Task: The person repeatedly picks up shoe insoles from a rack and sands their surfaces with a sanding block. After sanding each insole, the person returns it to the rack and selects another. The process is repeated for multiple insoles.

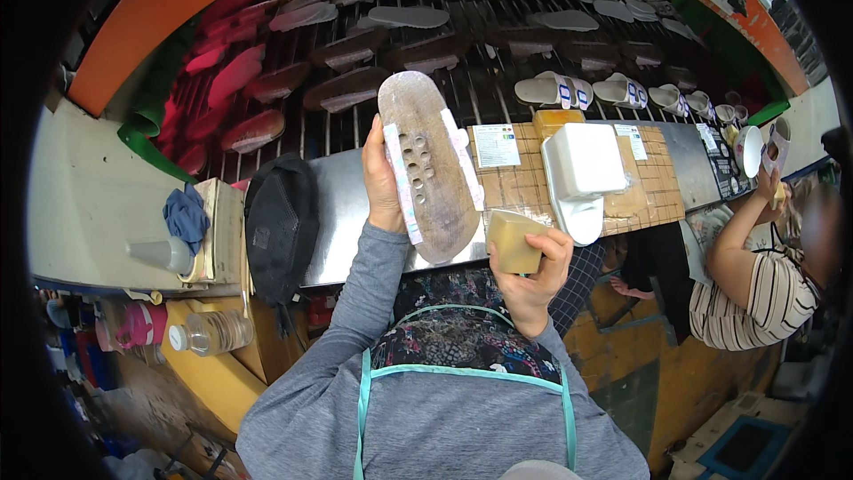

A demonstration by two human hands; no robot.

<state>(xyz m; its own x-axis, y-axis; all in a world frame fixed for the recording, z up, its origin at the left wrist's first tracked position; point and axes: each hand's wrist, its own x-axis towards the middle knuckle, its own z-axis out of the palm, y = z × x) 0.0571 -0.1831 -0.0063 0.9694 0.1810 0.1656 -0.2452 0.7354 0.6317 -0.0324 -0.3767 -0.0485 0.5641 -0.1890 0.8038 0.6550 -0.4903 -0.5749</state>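
Labelling: a white sheet [496, 145] with fine print and a small blue-green patch lies on a brown grid-patterned board [657, 191], its text too small to read; a second white sheet [632, 142] lies further right. Blue markings show on the pale straps of the sandals [553, 90] standing in a row behind. Orientation: the brown sole [449, 200] is held up in front of the person, over the near edge of the metal bench [342, 209]; its long axis runs nearly upright in the view, the upper end leaning slightly left and pointing toward the barred rack [484, 111]. Which end is the toe cannot be told. Grip: the left hand [382, 185] grasps the sole by its left edge; the right hand [536, 280] clasps a yellowish block [514, 244] between thumb and fingers, near the sole's lower right side. Materials and shapes: the sole is elongated, round-ended and mottled, with a cluster of round holes left of its midline and pale, shiny strips along both sides. The block is squarish, smooth-faced and matt. A glossy white container [586, 160], box-shaped with rounded corners, stands on the board. A soft black bag-like item [282, 231] lies at the bench's left end.
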